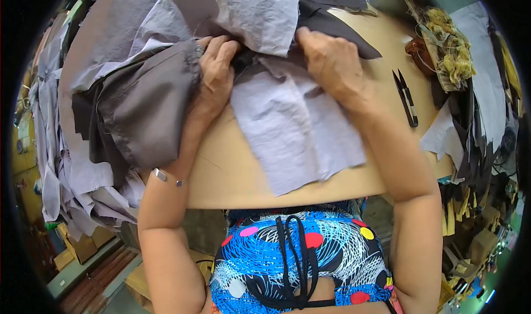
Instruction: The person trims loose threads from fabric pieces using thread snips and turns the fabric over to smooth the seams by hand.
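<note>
Grey and dark cloth pieces are bunched together at the upper middle. My left hand (217, 70) is closed on the dark fabric (146, 104), which drapes over my left forearm. To the right of it, my right hand (332, 62) is closed at the edge of the grey cloth (257, 15), its fingertips partly hidden. Between my forearms a light grey cloth panel (282, 126) hangs down over the tan table (227, 175). The layers between the two hands are folded, and their exact edges cannot be made out.
Black thread snips (406, 98) lie right of my right forearm. Beyond them are a bundle of yellowish threads (448, 48), a brown round object (419, 54) and hanging cloth scraps (481, 98). More grey cloth (69, 170) hangs over the left edge.
</note>
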The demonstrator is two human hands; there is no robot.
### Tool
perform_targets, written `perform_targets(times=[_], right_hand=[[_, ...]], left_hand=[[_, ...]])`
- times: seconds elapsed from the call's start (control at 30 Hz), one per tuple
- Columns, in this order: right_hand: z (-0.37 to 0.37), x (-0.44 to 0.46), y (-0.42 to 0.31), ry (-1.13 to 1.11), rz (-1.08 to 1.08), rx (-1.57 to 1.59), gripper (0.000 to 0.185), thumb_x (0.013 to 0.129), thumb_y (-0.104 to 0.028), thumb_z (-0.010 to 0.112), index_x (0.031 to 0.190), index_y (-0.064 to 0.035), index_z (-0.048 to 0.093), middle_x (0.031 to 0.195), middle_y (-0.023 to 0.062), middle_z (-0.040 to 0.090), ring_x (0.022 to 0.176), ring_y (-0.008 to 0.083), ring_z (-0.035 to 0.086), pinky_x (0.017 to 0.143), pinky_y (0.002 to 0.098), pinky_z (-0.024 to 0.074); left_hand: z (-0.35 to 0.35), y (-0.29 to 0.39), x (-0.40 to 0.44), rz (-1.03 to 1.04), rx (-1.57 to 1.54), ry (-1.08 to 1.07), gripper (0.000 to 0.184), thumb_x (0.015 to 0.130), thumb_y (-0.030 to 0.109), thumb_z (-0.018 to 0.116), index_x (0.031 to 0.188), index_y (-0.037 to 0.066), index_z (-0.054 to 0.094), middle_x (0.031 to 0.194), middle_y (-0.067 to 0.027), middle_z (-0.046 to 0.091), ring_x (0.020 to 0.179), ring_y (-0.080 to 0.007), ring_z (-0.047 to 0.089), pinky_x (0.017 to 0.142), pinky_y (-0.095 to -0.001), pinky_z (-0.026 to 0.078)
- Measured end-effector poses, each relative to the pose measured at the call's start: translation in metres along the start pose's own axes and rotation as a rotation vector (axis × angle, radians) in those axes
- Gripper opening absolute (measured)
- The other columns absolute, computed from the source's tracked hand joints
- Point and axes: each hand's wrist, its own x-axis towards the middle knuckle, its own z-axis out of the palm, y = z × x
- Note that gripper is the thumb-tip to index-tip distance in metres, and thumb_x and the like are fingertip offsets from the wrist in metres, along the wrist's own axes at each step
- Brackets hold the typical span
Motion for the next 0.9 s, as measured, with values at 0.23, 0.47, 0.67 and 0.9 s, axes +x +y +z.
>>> perform_targets(times=[0.23, 0.47, 0.67, 0.9], right_hand=[[-0.044, -0.013, -0.032, 0.291, -0.289, 0.062, 0.016, 0.08, -0.016, 0.057, 0.094, -0.0077, 0.057, 0.094, 0.008, 0.057, 0.079, 0.0265, 0.061, 0.063, 0.0369, 0.0494], [-0.052, -0.079, -0.075, -0.333, -0.446, 0.151, 0.05, 0.076, -0.036, 0.065, 0.114, -0.0033, 0.059, 0.125, 0.0157, 0.053, 0.117, 0.0304, 0.051, 0.108, 0.053, 0.025], [-0.063, -0.085, -0.065, -0.285, -0.41, 0.376, 0.042, 0.078, -0.031, 0.065, 0.111, -0.0057, 0.06, 0.122, 0.0136, 0.055, 0.113, 0.0292, 0.052, 0.104, 0.0514, 0.0308], [-0.09, -0.109, 0.037, -0.07, 0.307, -0.349, 0.033, 0.077, -0.015, 0.068, 0.106, -0.0024, 0.059, 0.102, 0.0146, 0.06, 0.088, 0.0334, 0.058, 0.075, 0.0409, 0.0479]], left_hand=[[-0.005, 0.007, 0.003, -0.043, -0.03, -0.076, 0.022, 0.078, 0.002, 0.06, 0.099, 0.003, 0.058, 0.102, -0.0126, 0.06, 0.097, -0.0334, 0.055, 0.084, -0.0386, 0.044], [0.003, -0.021, 0.018, 0.181, -0.035, 0.062, 0.014, 0.075, 0.0, 0.064, 0.088, 0.005, 0.06, 0.096, -0.0091, 0.06, 0.091, -0.03, 0.057, 0.08, -0.0361, 0.046], [0.006, -0.04, 0.018, 0.046, -0.239, -0.048, 0.019, 0.075, -0.001, 0.063, 0.09, 0.004, 0.054, 0.102, -0.0106, 0.056, 0.096, -0.0295, 0.054, 0.085, -0.0328, 0.044], [-0.025, -0.008, 0.005, -0.079, -0.108, -0.272, 0.012, 0.082, 0.01, 0.062, 0.087, 0.003, 0.054, 0.128, -0.0116, 0.049, 0.108, -0.029, 0.051, 0.093, -0.0342, 0.039]])
